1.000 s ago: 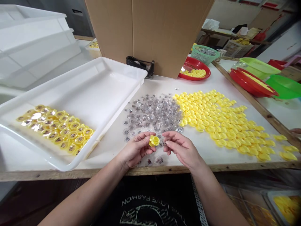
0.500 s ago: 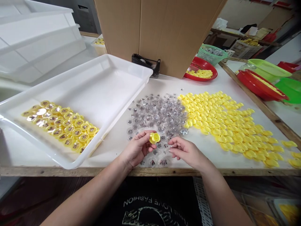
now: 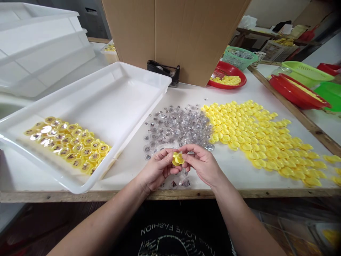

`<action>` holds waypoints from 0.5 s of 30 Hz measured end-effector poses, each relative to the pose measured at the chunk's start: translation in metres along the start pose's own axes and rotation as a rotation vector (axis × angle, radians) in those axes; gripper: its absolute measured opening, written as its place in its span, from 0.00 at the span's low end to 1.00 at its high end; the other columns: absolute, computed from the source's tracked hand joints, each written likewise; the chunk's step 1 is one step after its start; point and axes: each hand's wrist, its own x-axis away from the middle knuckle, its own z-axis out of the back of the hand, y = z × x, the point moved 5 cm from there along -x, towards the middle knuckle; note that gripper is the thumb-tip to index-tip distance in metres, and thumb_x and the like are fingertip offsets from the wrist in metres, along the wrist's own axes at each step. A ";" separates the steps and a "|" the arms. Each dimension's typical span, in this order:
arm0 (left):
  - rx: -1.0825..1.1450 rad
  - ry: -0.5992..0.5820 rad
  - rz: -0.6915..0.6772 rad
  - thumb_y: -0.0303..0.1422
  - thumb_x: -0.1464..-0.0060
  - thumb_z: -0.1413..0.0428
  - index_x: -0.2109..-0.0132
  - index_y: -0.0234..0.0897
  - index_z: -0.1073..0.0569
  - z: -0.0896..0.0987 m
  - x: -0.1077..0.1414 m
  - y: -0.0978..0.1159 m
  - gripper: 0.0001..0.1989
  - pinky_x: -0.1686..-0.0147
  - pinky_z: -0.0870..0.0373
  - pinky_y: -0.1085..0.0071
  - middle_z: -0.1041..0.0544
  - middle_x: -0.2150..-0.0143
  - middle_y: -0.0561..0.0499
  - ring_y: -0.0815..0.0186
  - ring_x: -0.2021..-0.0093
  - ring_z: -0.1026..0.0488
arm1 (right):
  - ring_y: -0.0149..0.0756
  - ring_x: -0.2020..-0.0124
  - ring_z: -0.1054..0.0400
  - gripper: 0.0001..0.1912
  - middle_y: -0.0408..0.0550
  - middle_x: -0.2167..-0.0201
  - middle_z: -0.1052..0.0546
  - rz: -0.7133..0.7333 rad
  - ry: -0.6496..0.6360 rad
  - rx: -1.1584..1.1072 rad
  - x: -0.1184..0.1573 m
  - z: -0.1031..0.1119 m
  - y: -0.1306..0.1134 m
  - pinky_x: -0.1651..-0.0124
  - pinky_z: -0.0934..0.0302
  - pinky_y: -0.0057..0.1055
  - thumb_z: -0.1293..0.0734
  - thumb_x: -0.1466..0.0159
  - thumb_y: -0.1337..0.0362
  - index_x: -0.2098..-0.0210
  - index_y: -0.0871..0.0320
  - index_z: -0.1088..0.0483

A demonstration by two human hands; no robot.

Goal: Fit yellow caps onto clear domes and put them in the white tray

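Note:
My left hand (image 3: 157, 169) pinches a small yellow plastic cup-like piece (image 3: 178, 159) between thumb and fingers, its round mouth turned toward the right. Pressed close against that piece's right side, the closed fingertips of my right hand (image 3: 201, 161) meet its rim; what lies between them is mostly hidden. Under and behind both hands spreads a pile of clear round plastic discs (image 3: 176, 124) with small dark printed pictures. To the right lies a broad layer of matching yellow pieces (image 3: 247, 135). At left, a white tray (image 3: 128, 142) holds rows of yellow pieces with pictured discs (image 3: 77, 147) set in them.
A tall cardboard box (image 3: 176, 39) stands at the back, with a black tape dispenser (image 3: 163, 73) before it. Stacked white bins (image 3: 39, 53) rise at far left. Red bowls (image 3: 229, 85) and a green basket (image 3: 237, 58) stand back right, near a wooden strip (image 3: 301, 113).
My right hand has moved left and up to meet the yellow piece. My left hand has shifted slightly right, still holding it. The view has moved a little.

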 end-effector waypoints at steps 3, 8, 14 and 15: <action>0.020 0.009 -0.009 0.34 0.49 0.38 0.56 0.31 0.30 0.000 0.001 0.001 0.16 0.69 0.24 0.79 0.22 0.65 0.45 0.67 0.68 0.22 | 0.26 0.73 0.32 0.08 0.44 0.62 0.30 0.101 0.052 0.208 0.004 0.001 -0.008 0.74 0.35 0.26 0.33 0.39 0.63 0.60 0.54 0.26; 0.041 -0.002 0.000 0.34 0.53 0.35 0.58 0.32 0.31 -0.001 0.002 0.000 0.17 0.71 0.24 0.79 0.23 0.66 0.48 0.69 0.71 0.23 | 0.30 0.67 0.31 0.12 0.45 0.60 0.29 0.218 -0.038 0.434 0.011 0.001 -0.023 0.66 0.32 0.29 0.32 0.40 0.66 0.56 0.52 0.27; 0.015 -0.044 -0.008 0.33 0.54 0.34 0.59 0.31 0.31 -0.003 0.001 -0.001 0.18 0.71 0.24 0.78 0.22 0.67 0.48 0.69 0.71 0.23 | 0.28 0.70 0.31 0.10 0.41 0.68 0.28 0.291 -0.082 0.670 0.014 -0.003 -0.044 0.67 0.34 0.26 0.28 0.45 0.70 0.63 0.55 0.28; 0.008 -0.044 -0.012 0.33 0.54 0.34 0.59 0.31 0.30 -0.003 0.001 -0.001 0.18 0.72 0.24 0.78 0.22 0.67 0.49 0.70 0.71 0.23 | 0.28 0.70 0.32 0.10 0.41 0.69 0.28 0.307 -0.072 0.717 0.014 -0.004 -0.048 0.68 0.34 0.26 0.28 0.46 0.70 0.64 0.56 0.28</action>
